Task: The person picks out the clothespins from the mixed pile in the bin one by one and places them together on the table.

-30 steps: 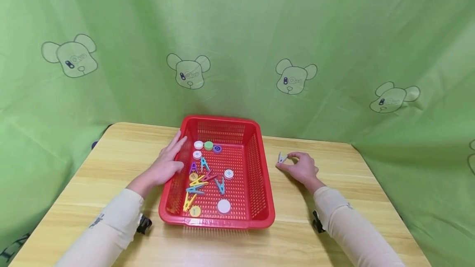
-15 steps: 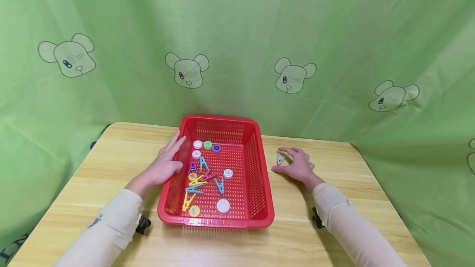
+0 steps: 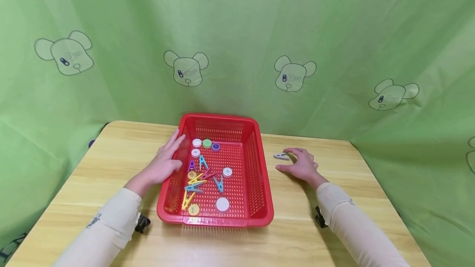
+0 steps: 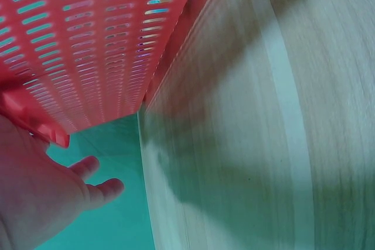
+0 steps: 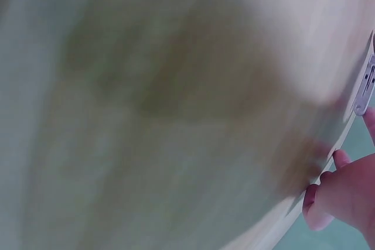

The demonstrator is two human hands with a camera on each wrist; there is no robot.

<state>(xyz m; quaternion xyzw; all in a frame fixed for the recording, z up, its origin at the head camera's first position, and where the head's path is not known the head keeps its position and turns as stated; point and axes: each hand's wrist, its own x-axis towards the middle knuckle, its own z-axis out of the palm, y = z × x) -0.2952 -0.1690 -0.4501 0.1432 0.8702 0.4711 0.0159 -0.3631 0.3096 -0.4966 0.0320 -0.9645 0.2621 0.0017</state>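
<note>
A red plastic basket stands on the wooden table. My left hand rests on its left rim with the fingers stretched along it; in the left wrist view two fingertips stick out past the rim. A grey clothespin lies on the table to the right of the basket. My right hand is beside it, thumb and index finger spread apart, the index fingertip close to the clothespin. In the right wrist view the clothespin shows at the right edge, above the fingers.
Inside the basket lie several clothespins, such as a yellow one and a blue one, and several bottle caps, among them a white one and a green one. A green curtain hangs behind the table.
My right hand had the grey clothespin between thumb and index finger, standing up; the fingers have spread and it now lies flat on the table. My left hand stays at the basket.
</note>
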